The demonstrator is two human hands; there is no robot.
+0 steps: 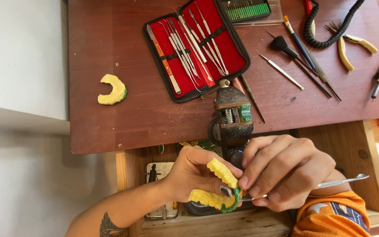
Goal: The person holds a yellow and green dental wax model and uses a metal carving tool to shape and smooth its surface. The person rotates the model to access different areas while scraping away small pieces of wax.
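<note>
Left hand [189,173]: bare, no ring, no glove, no watch at wrist. Left forearm bare, no sleeve in view; dark tattoo [109,226] with fan-like lines near elbow end, cut off by bottom edge. Right hand [286,173]: bare, nails short, no ring. Orange garment [330,219] with dark blue and white printed patch at lower right.

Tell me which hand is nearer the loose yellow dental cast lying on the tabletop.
Left. The left hand sits lower right of the loose cast; the right hand is farther right, holding a metal tool.
</note>
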